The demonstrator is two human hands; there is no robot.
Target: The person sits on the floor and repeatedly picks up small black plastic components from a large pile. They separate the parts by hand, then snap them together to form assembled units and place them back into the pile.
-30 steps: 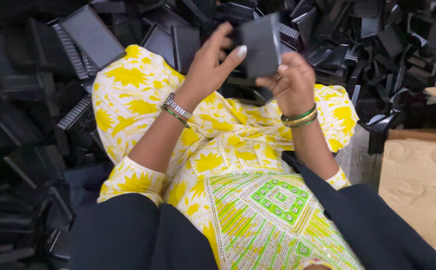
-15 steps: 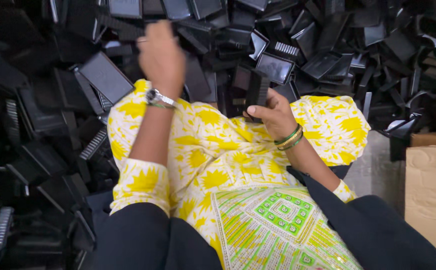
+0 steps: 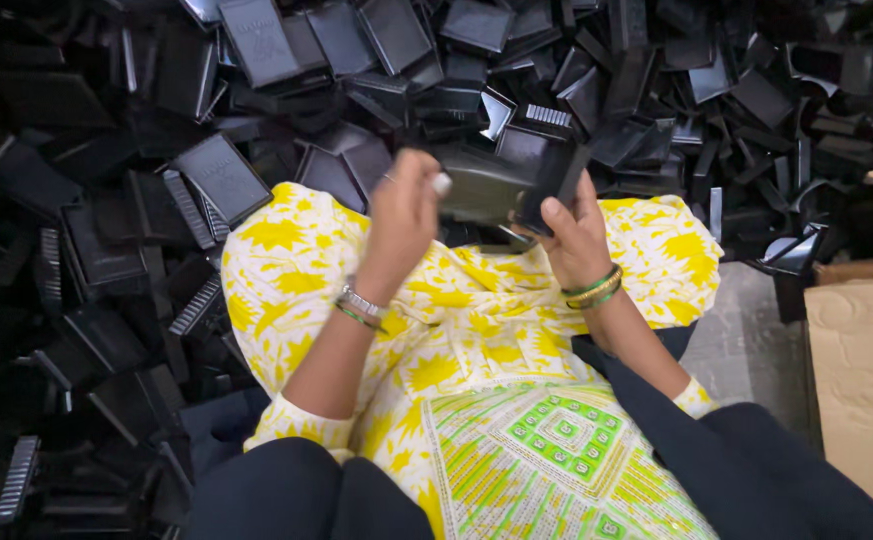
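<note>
Hands meet above the lap: left hand [image 3: 404, 215] and right hand [image 3: 575, 235] have fingers clasped on black plastic pieces [image 3: 507, 185], seemingly mid-fitting; pressing them squarely together seems needed.

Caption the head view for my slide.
Left hand and right hand hold black plastic parts above a heap of them.

Black plastic parts [image 3: 257, 40] are heaped all around; a black part [image 3: 502, 185] is gripped. The garment [image 3: 457, 300] is yellow-on-white floral, with a green geometric panel [image 3: 557, 435]. Green bangles [image 3: 595, 287] and brown cardboard [image 3: 862, 380] are noted.
</note>
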